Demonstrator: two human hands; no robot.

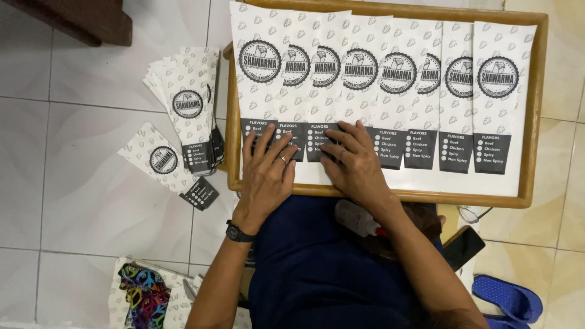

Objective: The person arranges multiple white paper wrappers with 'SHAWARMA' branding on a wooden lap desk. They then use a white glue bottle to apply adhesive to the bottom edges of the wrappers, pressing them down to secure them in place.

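Both hands are flat on the row of white printed paper sleeves [365, 79] overlapping across the wooden-rimmed tray [536, 122]. The left hand [266, 176] has its fingers [277, 149] spread wide, pressing down, gripping nothing. The right hand [353, 164] lies just beside it, fingers [338, 137] splayed likewise. Left of the fingers, a loose stack of the same sleeves [189, 91] rests on the tiled floor [79, 183].

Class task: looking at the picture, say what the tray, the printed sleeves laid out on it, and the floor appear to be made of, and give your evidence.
Tray: probably wood, light brown with a smooth raised rim.
Printed sleeves: thin matte paper, lying flat and overlapping, with both hands pressing on them.
Floor: likely glazed ceramic tile, pale and slightly shiny, with straight grout lines.
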